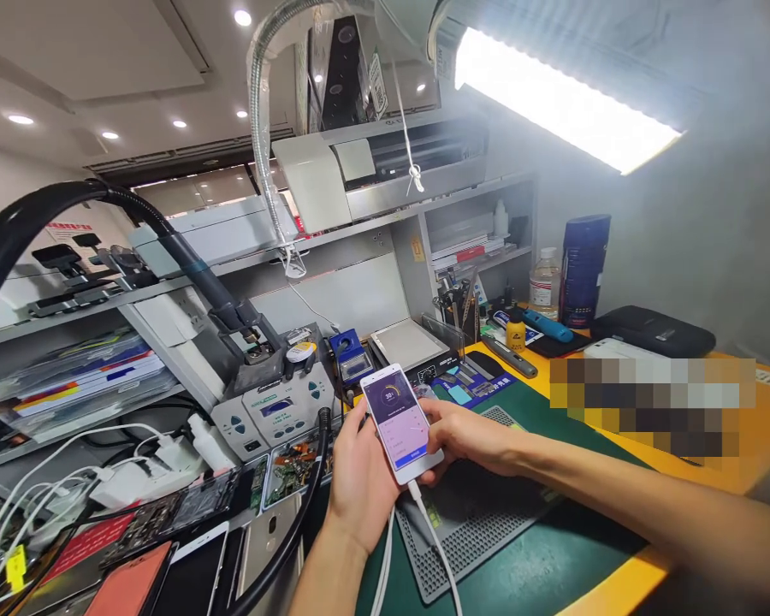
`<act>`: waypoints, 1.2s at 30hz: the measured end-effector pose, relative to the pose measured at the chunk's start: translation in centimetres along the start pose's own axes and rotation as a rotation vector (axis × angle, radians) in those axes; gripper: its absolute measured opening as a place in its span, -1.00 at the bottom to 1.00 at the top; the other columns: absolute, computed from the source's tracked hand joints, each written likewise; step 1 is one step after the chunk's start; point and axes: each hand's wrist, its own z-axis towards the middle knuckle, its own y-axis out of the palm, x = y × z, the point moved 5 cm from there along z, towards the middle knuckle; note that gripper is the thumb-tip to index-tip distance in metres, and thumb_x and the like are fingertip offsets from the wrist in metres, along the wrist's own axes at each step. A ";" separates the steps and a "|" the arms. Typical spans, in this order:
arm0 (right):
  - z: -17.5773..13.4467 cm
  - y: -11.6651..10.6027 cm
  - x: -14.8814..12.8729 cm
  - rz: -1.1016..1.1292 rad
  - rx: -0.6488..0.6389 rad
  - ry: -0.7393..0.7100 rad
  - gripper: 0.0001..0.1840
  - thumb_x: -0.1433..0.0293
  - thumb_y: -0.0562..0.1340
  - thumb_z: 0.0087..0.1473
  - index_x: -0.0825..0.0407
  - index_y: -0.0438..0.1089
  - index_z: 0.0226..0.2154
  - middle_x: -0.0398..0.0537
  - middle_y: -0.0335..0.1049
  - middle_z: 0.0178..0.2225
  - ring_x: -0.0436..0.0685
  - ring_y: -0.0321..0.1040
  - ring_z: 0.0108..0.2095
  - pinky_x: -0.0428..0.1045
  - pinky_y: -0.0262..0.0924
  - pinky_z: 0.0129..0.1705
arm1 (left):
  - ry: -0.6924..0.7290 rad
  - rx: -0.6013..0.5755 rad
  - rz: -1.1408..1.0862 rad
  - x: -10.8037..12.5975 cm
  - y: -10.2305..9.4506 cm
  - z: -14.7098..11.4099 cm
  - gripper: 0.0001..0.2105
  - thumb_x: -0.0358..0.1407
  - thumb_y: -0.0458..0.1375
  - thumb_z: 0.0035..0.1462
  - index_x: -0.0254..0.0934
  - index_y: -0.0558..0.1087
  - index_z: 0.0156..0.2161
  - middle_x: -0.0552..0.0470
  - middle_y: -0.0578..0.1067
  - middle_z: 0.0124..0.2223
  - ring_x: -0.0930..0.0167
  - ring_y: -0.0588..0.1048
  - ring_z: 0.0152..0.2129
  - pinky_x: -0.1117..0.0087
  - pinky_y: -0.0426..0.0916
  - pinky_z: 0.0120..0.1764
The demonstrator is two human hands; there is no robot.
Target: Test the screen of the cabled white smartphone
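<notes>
Orange worktop (642, 573) under a bright lamp (565, 94) carries a perforated grey mat (488, 505). Above the mat, the white phone (394, 419) sits in the left hand's (363, 479) grip; the right hand's (468, 436) grip closes on its lower right edge. So far, a white cable (433, 535) is plugged in and the screen is lit; what remains cannot be read. Left of the mat, a black hose (322, 449) crosses near the forearm, with loose phones (192, 560) and a control unit (275, 411) beyond.
</notes>
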 end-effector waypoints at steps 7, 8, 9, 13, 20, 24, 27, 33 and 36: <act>0.1 0.0 0.0 -0.044 0.024 -0.027 -0.63 0.50 0.17 -0.28 0.05 0.23 -0.28 -0.15 0.41 -0.43 0.04 0.38 -0.54 -0.04 0.34 -0.49 | 0.009 0.028 0.037 -0.1 -0.2 0.0 -0.54 -0.12 -0.04 0.35 -0.44 0.38 0.15 -0.31 0.55 -0.06 0.17 0.56 -0.25 0.17 0.48 -0.25; 0.1 0.0 0.0 -0.049 0.034 -0.025 -0.63 0.49 0.17 -0.27 0.05 0.22 -0.27 -0.14 0.41 -0.42 0.05 0.38 -0.54 -0.04 0.33 -0.50 | 0.015 0.024 0.034 -0.1 -0.2 0.1 -0.54 -0.13 -0.04 0.35 -0.44 0.38 0.16 -0.30 0.55 -0.06 0.17 0.56 -0.24 0.17 0.49 -0.25; 0.1 -0.1 0.1 -0.054 0.043 -0.023 -0.63 0.49 0.17 -0.27 0.04 0.22 -0.27 -0.14 0.40 -0.42 0.05 0.39 -0.54 -0.04 0.33 -0.50 | 0.017 0.015 0.030 -0.1 -0.2 0.1 -0.54 -0.13 -0.03 0.35 -0.44 0.37 0.16 -0.30 0.55 -0.06 0.16 0.56 -0.23 0.17 0.49 -0.24; 0.5 -0.2 0.6 -0.040 0.061 0.005 -0.62 0.47 0.17 -0.27 0.03 0.22 -0.26 -0.15 0.40 -0.43 0.05 0.38 -0.56 -0.07 0.28 -0.54 | 0.019 -0.013 0.042 -0.2 -0.2 0.2 -0.55 -0.16 -0.03 0.35 -0.46 0.36 0.17 -0.33 0.54 -0.02 0.16 0.57 -0.25 0.16 0.49 -0.25; 0.7 -0.6 1.2 -0.002 0.099 0.050 -0.58 0.47 0.17 -0.28 0.05 0.23 -0.23 -0.13 0.40 -0.44 0.07 0.37 -0.56 -0.08 0.24 -0.56 | 0.015 0.002 0.074 -0.3 -0.5 0.4 -0.58 -0.17 0.00 0.35 -0.41 0.37 0.17 -0.29 0.55 -0.05 0.19 0.57 -0.25 0.19 0.50 -0.26; 0.7 -0.5 1.0 0.007 0.107 0.057 -0.59 0.47 0.16 -0.28 0.06 0.24 -0.24 -0.13 0.40 -0.46 0.06 0.36 -0.58 -0.07 0.26 -0.55 | 0.016 0.024 0.076 -0.3 -0.4 0.4 -0.57 -0.16 -0.03 0.36 -0.43 0.36 0.17 -0.29 0.55 -0.08 0.18 0.57 -0.26 0.18 0.50 -0.26; 0.7 -0.4 1.0 0.009 0.090 0.060 -0.60 0.47 0.15 -0.28 0.07 0.26 -0.24 -0.13 0.41 -0.47 0.05 0.34 -0.61 -0.05 0.28 -0.55 | 0.000 0.027 0.079 -0.4 -0.2 0.4 -0.56 -0.16 -0.06 0.37 -0.44 0.35 0.18 -0.30 0.55 -0.10 0.17 0.57 -0.26 0.16 0.50 -0.25; 0.8 -0.4 1.0 0.001 0.079 0.048 -0.62 0.46 0.15 -0.26 0.08 0.30 -0.24 -0.08 0.44 -0.43 0.06 0.37 -0.57 -0.06 0.30 -0.54 | 0.017 0.047 0.110 -0.4 -0.4 0.5 -0.56 -0.16 -0.06 0.38 -0.44 0.36 0.17 -0.30 0.55 -0.07 0.16 0.56 -0.21 0.16 0.51 -0.24; 0.7 -0.5 1.0 0.004 0.101 0.061 -0.61 0.46 0.15 -0.25 0.08 0.28 -0.23 -0.07 0.44 -0.42 0.06 0.37 -0.55 -0.07 0.29 -0.54 | 0.016 0.067 0.127 -0.5 -0.6 0.6 -0.55 -0.15 -0.05 0.37 -0.44 0.37 0.17 -0.30 0.55 -0.06 0.15 0.56 -0.19 0.16 0.51 -0.24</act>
